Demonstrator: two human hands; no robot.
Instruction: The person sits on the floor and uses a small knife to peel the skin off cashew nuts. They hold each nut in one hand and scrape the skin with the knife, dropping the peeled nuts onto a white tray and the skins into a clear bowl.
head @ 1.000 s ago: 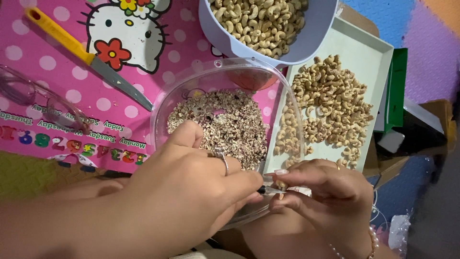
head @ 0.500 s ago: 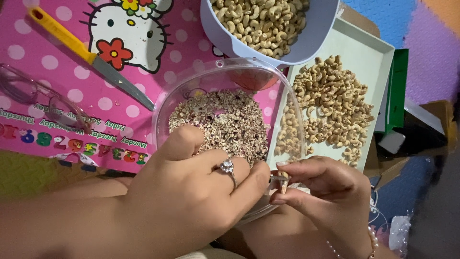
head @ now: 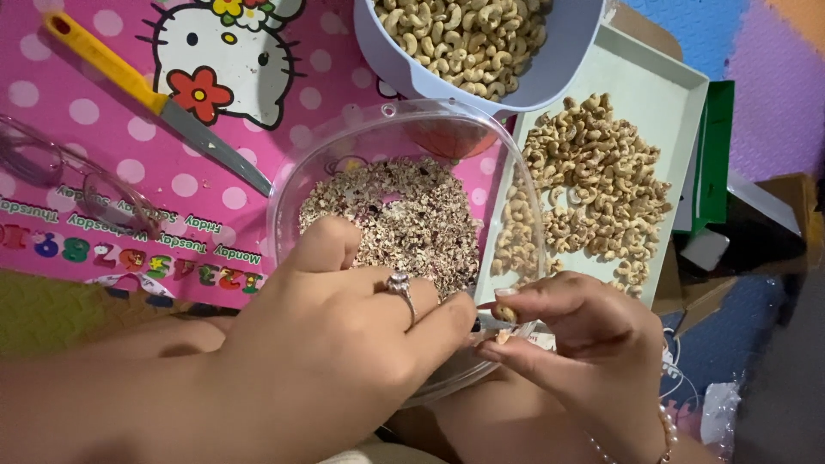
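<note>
1. A cashew, small, pale and partly hidden, is pinched between the right hand's fingertips, just over the near rim of the clear bowl.
2. A thin metal blade pokes out between the two hands and touches the cashew; its handle is hidden inside the left hand.
3. The left hand, curled in a loose fist with a ring on one finger, covers the bowl's near edge.
4. The clear bowl is round and holds a heap of brownish, flaky skins.
</note>
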